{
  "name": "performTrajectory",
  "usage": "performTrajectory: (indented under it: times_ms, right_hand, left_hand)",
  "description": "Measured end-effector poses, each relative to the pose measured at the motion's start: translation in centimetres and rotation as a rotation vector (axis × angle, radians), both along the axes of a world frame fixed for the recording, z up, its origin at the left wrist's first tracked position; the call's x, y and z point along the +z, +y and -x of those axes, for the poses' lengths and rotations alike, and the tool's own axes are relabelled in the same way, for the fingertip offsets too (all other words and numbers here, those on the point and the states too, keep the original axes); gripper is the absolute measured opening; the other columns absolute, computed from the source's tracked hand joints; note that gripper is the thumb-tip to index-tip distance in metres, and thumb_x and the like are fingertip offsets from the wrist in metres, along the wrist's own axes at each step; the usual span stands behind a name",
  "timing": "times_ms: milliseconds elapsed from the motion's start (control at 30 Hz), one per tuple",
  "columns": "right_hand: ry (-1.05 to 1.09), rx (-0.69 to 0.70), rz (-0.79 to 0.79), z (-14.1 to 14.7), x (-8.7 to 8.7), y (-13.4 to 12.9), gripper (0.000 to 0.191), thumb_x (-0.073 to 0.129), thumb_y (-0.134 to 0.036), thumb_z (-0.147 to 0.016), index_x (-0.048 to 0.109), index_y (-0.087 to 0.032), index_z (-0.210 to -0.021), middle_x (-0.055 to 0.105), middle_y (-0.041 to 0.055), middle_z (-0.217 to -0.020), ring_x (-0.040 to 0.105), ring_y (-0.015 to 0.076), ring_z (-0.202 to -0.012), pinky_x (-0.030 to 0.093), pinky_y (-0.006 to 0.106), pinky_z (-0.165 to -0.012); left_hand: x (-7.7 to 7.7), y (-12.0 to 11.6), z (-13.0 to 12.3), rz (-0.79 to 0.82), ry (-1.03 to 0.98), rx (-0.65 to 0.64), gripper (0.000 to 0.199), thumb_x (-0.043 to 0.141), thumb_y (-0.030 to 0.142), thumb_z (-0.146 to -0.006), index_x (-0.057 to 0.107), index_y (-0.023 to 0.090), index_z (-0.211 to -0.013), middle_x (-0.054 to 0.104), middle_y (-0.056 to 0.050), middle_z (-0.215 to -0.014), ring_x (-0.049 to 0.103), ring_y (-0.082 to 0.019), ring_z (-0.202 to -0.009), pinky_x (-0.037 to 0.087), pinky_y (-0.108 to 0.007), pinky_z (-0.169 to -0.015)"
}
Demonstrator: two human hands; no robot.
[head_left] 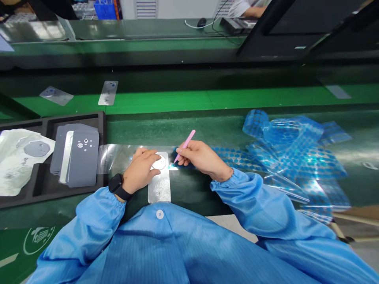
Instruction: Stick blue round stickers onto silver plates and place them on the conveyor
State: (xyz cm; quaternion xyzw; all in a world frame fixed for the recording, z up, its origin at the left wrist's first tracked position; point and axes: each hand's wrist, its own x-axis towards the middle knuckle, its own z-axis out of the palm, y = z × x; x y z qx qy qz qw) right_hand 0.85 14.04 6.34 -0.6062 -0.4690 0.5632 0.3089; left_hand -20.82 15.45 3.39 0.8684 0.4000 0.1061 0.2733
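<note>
We look down on a dull silver rectangular metal plate [159,187], its long axis running straight out from the chest, with a round white disc [160,162] near its far end. Our left hand [140,170] lies across the plate's far part, fingers curved and resting on top, beside the disc rather than gripping anything we can make out. Our right hand [201,157] comes in from the right in a narrow pinch, holding slender pink tweezers [185,145] like a pen. Their tip angles down and to the left, ending just beside the disc's right edge, so the right hand is on the tip's side and the left hand sits across from it.

A glossy clear film strip [114,158] stretches left from beneath the left hand. To the right, a crumpled, translucent blue film sheet [284,156] printed with rows of round dots spills across the green workbench [189,126]. On the left, a black foam tray [102,150] holds a stack of matte grey perforated plates [83,157]. A black wristwatch [117,186] circles the left wrist, below a pale blue cuffed sleeve [97,221].
</note>
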Motion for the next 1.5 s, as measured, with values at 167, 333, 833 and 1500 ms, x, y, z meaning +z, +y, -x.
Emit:
performTrajectory:
  times_ms: [167, 333, 833, 1500]
  right_hand:
    - [-0.036, 0.025, -0.008, 1.7, 0.2, 1.5, 0.019, 0.061, -0.015, -0.087, 0.061, -0.013, -0.068, 0.065, 0.0005, -0.054, 0.058, 0.0072, -0.045, 0.048, 0.016, -0.044]
    - [-0.092, 0.043, 0.017, 2.6, -0.9, 2.2, 0.023, 0.058, -0.011, -0.089, 0.06, -0.013, -0.066, 0.063, 0.0003, -0.052, 0.058, 0.0074, -0.043, 0.049, 0.015, -0.042]
    - [-0.126, 0.048, 0.014, 2.6, -1.1, 2.1, 0.022, 0.057, -0.011, -0.09, 0.059, -0.013, -0.068, 0.064, 0.0004, -0.054, 0.059, 0.0078, -0.044, 0.05, 0.016, -0.043]
    - [-0.112, 0.056, 0.003, 2.4, -1.5, 2.2, 0.02, 0.062, -0.015, -0.087, 0.06, -0.014, -0.067, 0.064, 0.0001, -0.053, 0.058, 0.0076, -0.043, 0.05, 0.016, -0.043]
  left_hand:
    - [0.4, -0.1, -0.2, 0.025, 0.002, 0.019, 0.03, 0.074, 0.022, -0.075, 0.062, 0.02, -0.102, 0.06, -0.008, -0.13, 0.045, -0.03, -0.117, 0.039, -0.05, -0.103]
    - [0.7, -0.3, -0.3, 0.049, -0.001, 0.021, 0.024, 0.076, 0.021, -0.073, 0.059, 0.02, -0.091, 0.06, -0.008, -0.129, 0.045, -0.029, -0.116, 0.04, -0.049, -0.1]
    - [0.8, -0.3, -0.3, 0.052, -0.01, 0.029, 0.023, 0.076, 0.02, -0.073, 0.057, 0.02, -0.086, 0.059, -0.009, -0.13, 0.045, -0.029, -0.118, 0.039, -0.05, -0.103]
    - [0.3, -0.4, 0.0, -0.043, 0.044, -0.04, 0.023, 0.068, 0.025, -0.081, 0.068, 0.024, -0.104, 0.056, -0.008, -0.132, 0.042, -0.03, -0.117, 0.038, -0.051, -0.103]
